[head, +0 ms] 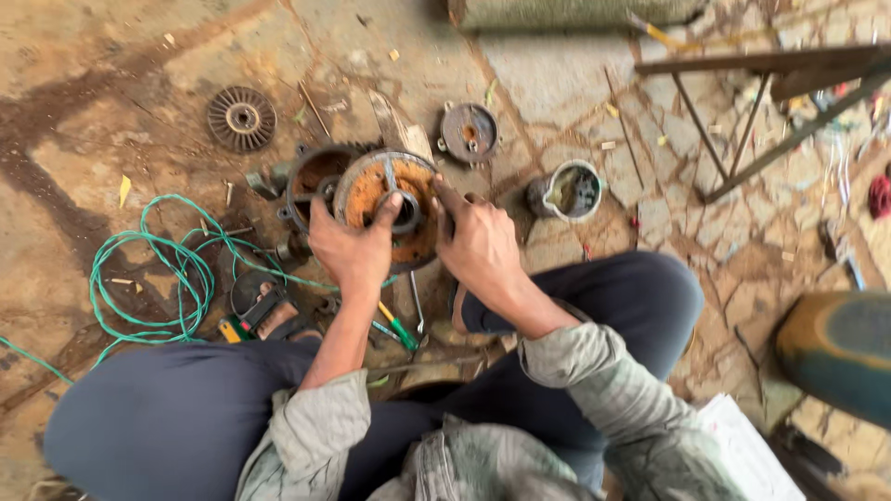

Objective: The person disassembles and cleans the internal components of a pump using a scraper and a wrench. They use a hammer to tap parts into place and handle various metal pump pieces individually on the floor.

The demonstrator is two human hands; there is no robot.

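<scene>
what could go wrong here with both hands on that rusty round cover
1. The rusty round cover is held upright by bare hands: the left hand and right hand could get cut or pinched on its edge.
2. It could slip and drop onto the motor housing behind it or onto the person's legs.
3. The green wire and screwdriver lie close and could snag.

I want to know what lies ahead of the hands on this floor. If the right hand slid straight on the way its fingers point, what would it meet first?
The right hand points up and slightly left over the rusty round cover. Beyond that cover's rim, the small round end plate probably comes first, though depth is hard to judge.
</scene>
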